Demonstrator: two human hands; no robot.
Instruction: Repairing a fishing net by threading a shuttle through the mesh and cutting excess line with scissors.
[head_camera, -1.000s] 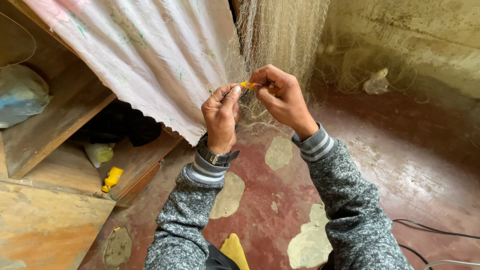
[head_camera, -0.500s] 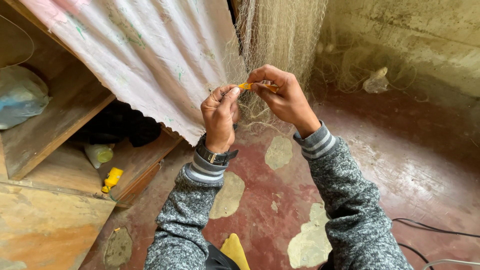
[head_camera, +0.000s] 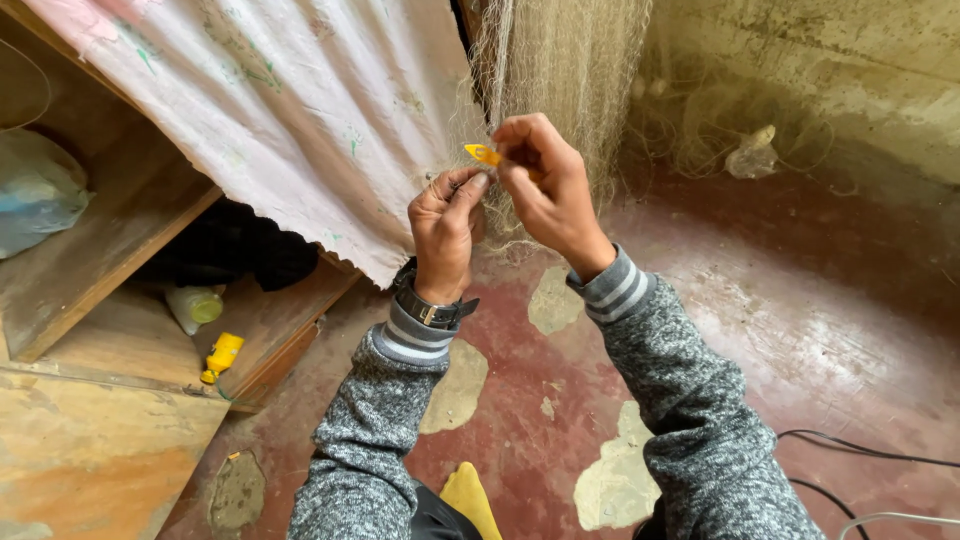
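A fine pale fishing net (head_camera: 565, 70) hangs from above in front of me. My right hand (head_camera: 545, 185) pinches a small yellow netting needle (head_camera: 483, 154) at chest height, its tip pointing left. Just below and left of it, my left hand (head_camera: 445, 225) pinches a fold of the net's mesh between thumb and forefinger; a dark watch sits on that wrist. Both arms wear grey knit sleeves with striped cuffs.
A pale printed curtain (head_camera: 290, 110) drapes over a wooden shelf unit (head_camera: 110, 250) at left, which holds a yellow bottle (head_camera: 222, 355), a pale jar (head_camera: 195, 305) and a plastic bag (head_camera: 35, 190). Red patched floor (head_camera: 780, 330) lies below, with cables (head_camera: 860, 465) at right.
Both hands stay at the net; the right hand has shifted the yellow needle slightly left and up, and the left fingers have tightened on the mesh.
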